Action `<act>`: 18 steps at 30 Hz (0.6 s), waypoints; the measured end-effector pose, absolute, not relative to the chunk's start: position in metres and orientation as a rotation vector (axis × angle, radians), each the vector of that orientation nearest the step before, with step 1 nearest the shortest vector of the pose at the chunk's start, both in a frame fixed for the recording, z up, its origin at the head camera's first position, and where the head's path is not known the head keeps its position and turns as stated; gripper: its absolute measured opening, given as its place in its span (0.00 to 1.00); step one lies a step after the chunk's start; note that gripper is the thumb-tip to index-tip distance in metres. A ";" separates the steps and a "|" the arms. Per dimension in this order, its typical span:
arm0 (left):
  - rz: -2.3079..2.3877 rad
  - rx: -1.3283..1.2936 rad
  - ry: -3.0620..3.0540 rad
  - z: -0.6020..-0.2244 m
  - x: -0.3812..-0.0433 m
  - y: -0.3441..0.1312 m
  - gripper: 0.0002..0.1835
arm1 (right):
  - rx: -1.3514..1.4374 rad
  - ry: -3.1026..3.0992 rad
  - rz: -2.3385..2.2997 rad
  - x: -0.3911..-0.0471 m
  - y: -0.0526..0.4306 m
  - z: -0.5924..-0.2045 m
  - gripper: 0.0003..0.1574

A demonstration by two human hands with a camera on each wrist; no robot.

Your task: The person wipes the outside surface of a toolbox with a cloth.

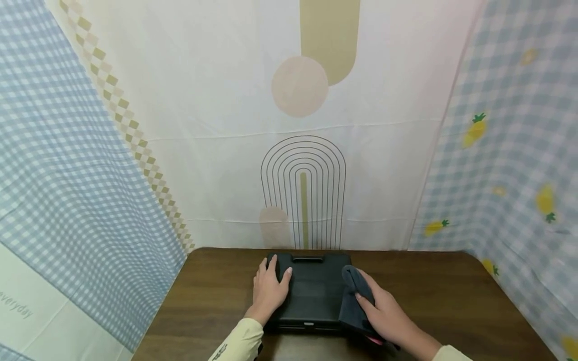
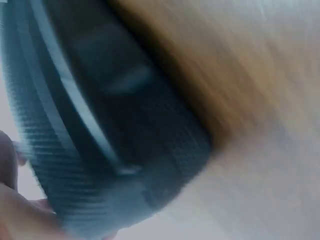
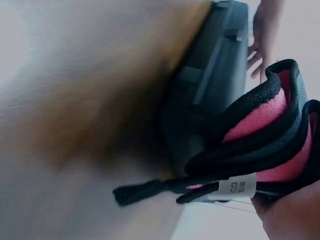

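Observation:
A black plastic case [image 1: 311, 296] with a handle slot at its far edge lies closed on the wooden table. My left hand [image 1: 269, 291] rests on the case's left part, fingers spread and fairly straight over the lid. In the left wrist view the ribbed side of the case [image 2: 115, 115] fills much of the picture. Over the case's right edge, my right hand [image 1: 384, 308] grips a folded cloth [image 1: 354, 301], dark grey outside. Its pink inner side, black edging, white label and hanging loop show on the cloth [image 3: 260, 120] in the right wrist view.
The brown wooden table [image 1: 442, 296] extends to both sides of the case. A white patterned curtain [image 1: 217, 180] hangs behind it. Checked cloths hang on the left [image 1: 90, 150] and right [image 1: 510, 165].

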State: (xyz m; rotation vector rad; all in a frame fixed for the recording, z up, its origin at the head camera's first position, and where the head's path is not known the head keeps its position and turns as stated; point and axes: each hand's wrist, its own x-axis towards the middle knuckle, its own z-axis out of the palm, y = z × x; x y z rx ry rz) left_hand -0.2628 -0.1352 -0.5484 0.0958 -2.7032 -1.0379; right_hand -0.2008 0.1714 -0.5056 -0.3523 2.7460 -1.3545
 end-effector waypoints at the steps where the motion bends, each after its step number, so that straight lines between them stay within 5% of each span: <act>1: -1.072 0.080 -2.687 -0.546 -0.259 -0.136 0.35 | -0.367 2.742 -1.375 -0.200 0.170 -0.502 0.42; 11: -1.351 -0.123 -2.574 -0.517 -0.216 -0.135 0.32 | -0.419 2.681 -1.485 -0.197 0.158 -0.483 0.41; 18: -2.211 -0.391 -2.492 -0.498 -0.204 -0.115 0.42 | -0.632 2.603 -1.584 -0.192 0.134 -0.482 0.40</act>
